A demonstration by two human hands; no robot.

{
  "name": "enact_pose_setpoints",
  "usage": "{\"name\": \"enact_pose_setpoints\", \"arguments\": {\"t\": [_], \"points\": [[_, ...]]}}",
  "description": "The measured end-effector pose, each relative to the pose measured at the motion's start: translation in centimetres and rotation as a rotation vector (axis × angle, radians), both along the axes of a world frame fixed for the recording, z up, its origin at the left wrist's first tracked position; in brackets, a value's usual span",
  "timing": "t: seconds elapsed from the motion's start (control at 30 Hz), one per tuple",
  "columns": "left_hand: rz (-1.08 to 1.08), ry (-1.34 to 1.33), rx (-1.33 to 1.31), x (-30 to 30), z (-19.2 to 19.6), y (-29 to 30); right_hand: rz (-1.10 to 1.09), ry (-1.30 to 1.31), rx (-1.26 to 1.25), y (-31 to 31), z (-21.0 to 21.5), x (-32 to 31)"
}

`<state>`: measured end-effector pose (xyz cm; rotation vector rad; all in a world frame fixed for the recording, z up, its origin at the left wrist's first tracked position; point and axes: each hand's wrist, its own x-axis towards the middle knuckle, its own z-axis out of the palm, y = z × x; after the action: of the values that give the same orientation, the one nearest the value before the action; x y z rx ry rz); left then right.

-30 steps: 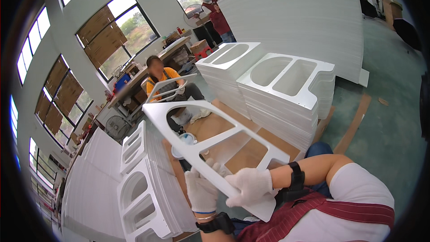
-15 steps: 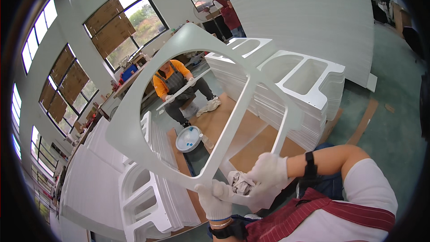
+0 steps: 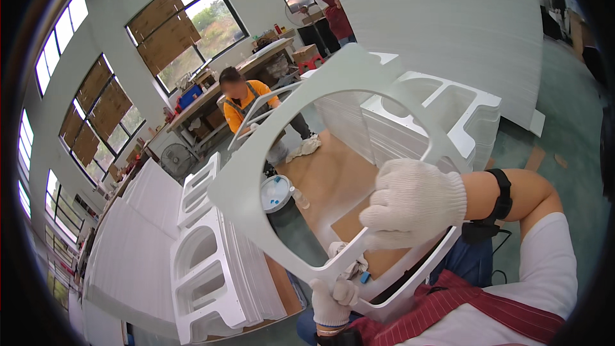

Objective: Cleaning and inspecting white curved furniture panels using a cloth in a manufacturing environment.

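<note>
A white panel frame (image 3: 240, 179) with a large rounded opening stands tilted before me. My left hand (image 3: 331, 304), in a white knit glove, grips its lower edge, thumb over the rim. My right hand (image 3: 416, 205), gloved too, is closed with curled fingers over the frame's crossbar (image 3: 349, 259); it hides much of the bar and anything inside the fist. Through the lower opening a crumpled cloth (image 3: 356, 265) shows beside a small blue block (image 3: 365, 277).
White cut panels are stacked at left (image 3: 205, 250) and right (image 3: 442, 102). A person in orange (image 3: 240, 99) handles another frame beyond, near a white bucket (image 3: 275, 193) and a clear bottle (image 3: 300, 198) by brown cardboard (image 3: 327, 166). A tall sheet stack (image 3: 442, 38) stands behind.
The frame has shifted right and down, its tilt changed. My right hand has risen from its lower part, closer to view, over the crossbar. The person in orange has raised their frame.
</note>
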<state>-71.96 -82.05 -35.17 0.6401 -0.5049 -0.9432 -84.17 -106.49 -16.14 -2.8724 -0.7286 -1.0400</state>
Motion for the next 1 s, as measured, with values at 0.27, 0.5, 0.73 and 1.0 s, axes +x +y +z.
{"name": "enact_pose_setpoints", "arguments": {"t": [0.27,0.5,0.73,1.0], "points": [[0.003,0.033,0.314,-1.1,0.2,-1.0,0.176,0.015,-0.23,6.4,-1.9,6.6],[0.059,-0.083,0.321,-2.1,0.4,0.1,0.186,-0.137,-0.334,8.9,-3.9,12.6],[-0.003,-0.171,0.294,-2.3,-0.1,0.2,0.031,-0.277,-0.324,6.7,3.2,15.0],[-0.039,-0.115,0.096,-1.5,-0.7,1.0,-0.467,0.317,-0.051,-0.8,10.6,12.6]]}}
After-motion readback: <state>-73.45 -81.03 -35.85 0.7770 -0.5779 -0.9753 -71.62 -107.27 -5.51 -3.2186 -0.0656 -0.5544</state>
